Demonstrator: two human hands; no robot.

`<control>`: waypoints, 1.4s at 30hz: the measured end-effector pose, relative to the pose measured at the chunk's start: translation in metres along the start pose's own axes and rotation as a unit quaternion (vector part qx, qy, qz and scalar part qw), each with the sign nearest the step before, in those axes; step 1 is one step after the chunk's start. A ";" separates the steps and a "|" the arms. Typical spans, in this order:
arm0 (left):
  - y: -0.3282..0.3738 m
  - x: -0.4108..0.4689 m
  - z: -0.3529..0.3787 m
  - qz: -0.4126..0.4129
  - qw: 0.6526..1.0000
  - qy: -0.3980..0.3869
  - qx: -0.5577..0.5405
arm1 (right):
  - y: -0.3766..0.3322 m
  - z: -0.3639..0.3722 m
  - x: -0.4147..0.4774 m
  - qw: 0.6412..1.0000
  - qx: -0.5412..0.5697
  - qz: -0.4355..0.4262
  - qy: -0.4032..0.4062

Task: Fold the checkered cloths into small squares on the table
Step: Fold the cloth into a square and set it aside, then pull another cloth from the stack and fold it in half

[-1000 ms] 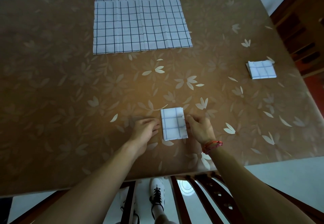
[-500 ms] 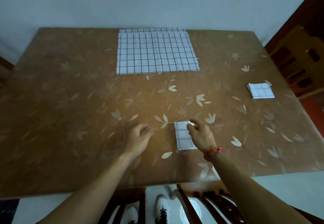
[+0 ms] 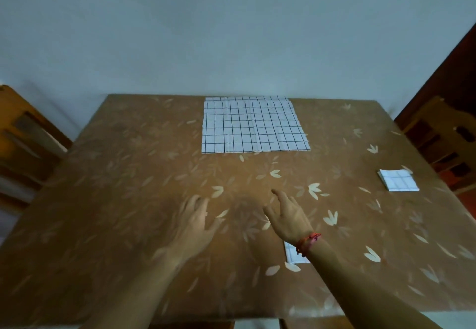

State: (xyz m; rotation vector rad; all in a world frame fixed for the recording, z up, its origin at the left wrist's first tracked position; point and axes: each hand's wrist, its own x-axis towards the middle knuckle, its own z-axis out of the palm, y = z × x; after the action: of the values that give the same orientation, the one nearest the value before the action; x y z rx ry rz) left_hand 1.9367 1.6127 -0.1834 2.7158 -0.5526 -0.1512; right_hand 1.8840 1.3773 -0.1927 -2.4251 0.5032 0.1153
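A stack of flat, unfolded checkered cloths [image 3: 253,125] lies at the far edge of the brown leaf-patterned table [image 3: 116,199]. A small folded checkered square [image 3: 398,179] rests at the right side. Another folded square [image 3: 292,255] lies near me, mostly hidden under my right wrist. My left hand [image 3: 197,219] hovers over the table's middle, fingers spread, holding nothing. My right hand [image 3: 288,216] reaches forward beside it with its fingers apart, also holding nothing.
A wooden chair [image 3: 24,143] stands at the left of the table and wooden furniture [image 3: 443,143] at the right. A pale wall [image 3: 231,32] rises behind the table's far edge.
Both hands have left the small folded square and moved forward toward the table's middle. The view has tilted up, so the folded square now lies under my right wrist.
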 end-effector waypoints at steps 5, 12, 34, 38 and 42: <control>-0.018 0.016 -0.013 -0.012 0.999 0.000 0.040 | -0.017 -0.003 0.017 0.999 -0.039 -0.033 0.001; -0.032 0.052 -0.006 -0.013 1.000 -0.018 0.004 | -0.027 0.002 0.056 0.996 -0.066 -0.064 0.001; -0.093 0.263 0.103 -0.006 0.997 -0.034 0.075 | -0.001 0.070 0.271 0.968 -0.225 -0.111 0.007; -0.094 0.281 0.110 0.002 0.997 -0.014 0.075 | -0.001 0.083 0.289 0.968 -0.225 -0.112 0.020; -0.092 0.291 0.117 -0.013 0.997 -0.035 0.064 | 0.002 0.095 0.303 0.969 -0.221 -0.111 0.016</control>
State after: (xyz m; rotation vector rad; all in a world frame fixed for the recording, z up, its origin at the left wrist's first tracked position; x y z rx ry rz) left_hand 2.2160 1.5380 -0.3359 2.8530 -0.5657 -0.2264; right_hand 2.1667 1.3363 -0.3308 -2.9061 0.2314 0.0992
